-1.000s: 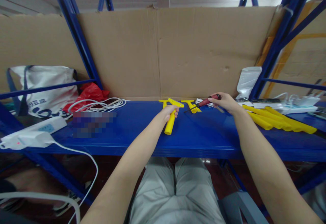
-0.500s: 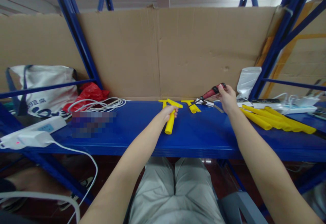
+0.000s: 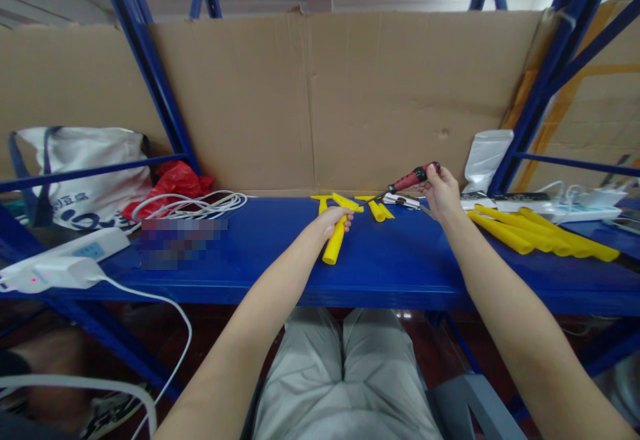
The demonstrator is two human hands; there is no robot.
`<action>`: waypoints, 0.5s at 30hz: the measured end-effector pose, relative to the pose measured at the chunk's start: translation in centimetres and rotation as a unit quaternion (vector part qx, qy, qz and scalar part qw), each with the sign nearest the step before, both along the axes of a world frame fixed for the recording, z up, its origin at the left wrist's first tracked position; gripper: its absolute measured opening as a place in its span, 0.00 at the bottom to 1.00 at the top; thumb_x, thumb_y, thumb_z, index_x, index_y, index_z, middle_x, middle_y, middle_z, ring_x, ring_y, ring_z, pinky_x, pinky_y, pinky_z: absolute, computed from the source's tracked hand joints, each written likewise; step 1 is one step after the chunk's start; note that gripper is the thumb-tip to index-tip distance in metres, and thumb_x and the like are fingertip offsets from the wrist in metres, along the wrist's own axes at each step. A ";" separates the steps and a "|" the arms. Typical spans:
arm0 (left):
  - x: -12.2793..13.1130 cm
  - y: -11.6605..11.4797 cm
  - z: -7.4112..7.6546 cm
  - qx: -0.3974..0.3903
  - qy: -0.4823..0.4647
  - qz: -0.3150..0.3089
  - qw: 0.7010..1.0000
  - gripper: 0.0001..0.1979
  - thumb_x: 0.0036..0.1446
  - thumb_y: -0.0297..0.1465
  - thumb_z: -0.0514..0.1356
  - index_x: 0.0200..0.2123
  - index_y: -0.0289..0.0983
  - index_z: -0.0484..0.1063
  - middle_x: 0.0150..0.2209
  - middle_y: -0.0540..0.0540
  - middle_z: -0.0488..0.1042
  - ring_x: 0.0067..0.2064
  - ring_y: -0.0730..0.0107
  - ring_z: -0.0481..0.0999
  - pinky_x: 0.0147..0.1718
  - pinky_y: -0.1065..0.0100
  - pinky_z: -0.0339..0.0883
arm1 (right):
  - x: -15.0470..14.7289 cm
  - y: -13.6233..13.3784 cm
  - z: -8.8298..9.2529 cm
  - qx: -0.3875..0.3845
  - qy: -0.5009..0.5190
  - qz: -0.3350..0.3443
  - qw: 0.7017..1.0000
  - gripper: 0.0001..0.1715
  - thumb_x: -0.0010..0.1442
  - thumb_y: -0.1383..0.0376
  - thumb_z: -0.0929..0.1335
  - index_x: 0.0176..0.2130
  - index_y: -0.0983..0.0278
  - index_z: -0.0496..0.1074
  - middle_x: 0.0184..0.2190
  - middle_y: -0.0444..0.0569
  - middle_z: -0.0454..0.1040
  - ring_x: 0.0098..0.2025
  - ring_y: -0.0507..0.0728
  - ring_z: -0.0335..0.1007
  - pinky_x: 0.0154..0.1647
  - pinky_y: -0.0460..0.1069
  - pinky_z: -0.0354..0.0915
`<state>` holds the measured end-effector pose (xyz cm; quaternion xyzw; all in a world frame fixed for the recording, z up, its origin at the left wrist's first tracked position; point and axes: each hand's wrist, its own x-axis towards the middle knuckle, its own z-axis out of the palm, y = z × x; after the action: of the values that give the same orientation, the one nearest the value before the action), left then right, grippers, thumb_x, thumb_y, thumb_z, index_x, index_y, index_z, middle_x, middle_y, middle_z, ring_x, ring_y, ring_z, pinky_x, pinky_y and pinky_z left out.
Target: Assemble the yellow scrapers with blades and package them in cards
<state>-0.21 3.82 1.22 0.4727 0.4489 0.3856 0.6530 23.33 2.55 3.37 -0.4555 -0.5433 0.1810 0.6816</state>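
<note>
My left hand [image 3: 336, 221] is wrapped round a yellow T-shaped handle [image 3: 333, 248], its tube end pointing down toward me over the shelf. The crosspiece shows above my fingers. Between the fingertips of my right hand [image 3: 443, 190] is a screwdriver [image 3: 409, 179] with a red and black grip. Its thin shaft slants down to the left and meets the crosspiece at its right end; whether the tip sits in a screw is too small to tell. Behind them lie more yellow T-shaped pieces, one partly behind my left hand and another yellow piece [image 3: 376, 210] to the right.
Several yellow tubes [image 3: 530, 232] lie at right beside a white power strip [image 3: 587, 213]. Small black-and-white packets [image 3: 403, 201] rest at the back. At left are coiled white cable [image 3: 210, 205], a red bag [image 3: 183, 183], a cloth bag [image 3: 100, 173] and cardboard [image 3: 240, 93] stands behind.
The screwdriver has shifted and turned slightly, its shaft now reaching the crosspiece in my left hand. My left hand has barely moved. A bystander's foot at lower left has moved.
</note>
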 end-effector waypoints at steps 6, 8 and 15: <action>0.1 -0.4 0.2 0.001 0.006 -0.007 1.000 0.09 0.59 0.21 0.51 0.28 0.35 0.60 0.14 0.57 0.58 0.13 0.84 0.55 0.15 0.79 0.52 | 0.0 0.0 0.1 -0.003 0.021 0.006 1.000 0.30 0.52 0.40 0.62 0.43 0.58 0.63 0.34 0.49 0.70 0.33 0.55 0.71 0.31 0.50 0.69; 0.1 -0.5 0.2 0.007 0.008 -0.008 1.000 0.09 0.59 0.21 0.50 0.28 0.36 0.60 0.14 0.57 0.58 0.13 0.84 0.55 0.15 0.79 0.52 | 0.0 0.0 0.1 0.002 0.034 0.014 0.999 0.30 0.51 0.40 0.64 0.43 0.58 0.64 0.33 0.49 0.70 0.33 0.56 0.70 0.31 0.50 0.69; 0.2 -0.4 0.1 0.011 0.002 -0.010 1.000 0.08 0.58 0.20 0.51 0.28 0.36 0.60 0.15 0.57 0.58 0.14 0.83 0.55 0.15 0.78 0.52 | 0.0 0.1 0.0 0.005 0.033 0.019 0.999 0.30 0.49 0.39 0.64 0.40 0.59 0.63 0.34 0.49 0.70 0.34 0.56 0.71 0.33 0.51 0.69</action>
<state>0.01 3.41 1.33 0.4848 0.4412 0.3833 0.6507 23.36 2.66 3.34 -0.4354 -0.5300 0.2060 0.6979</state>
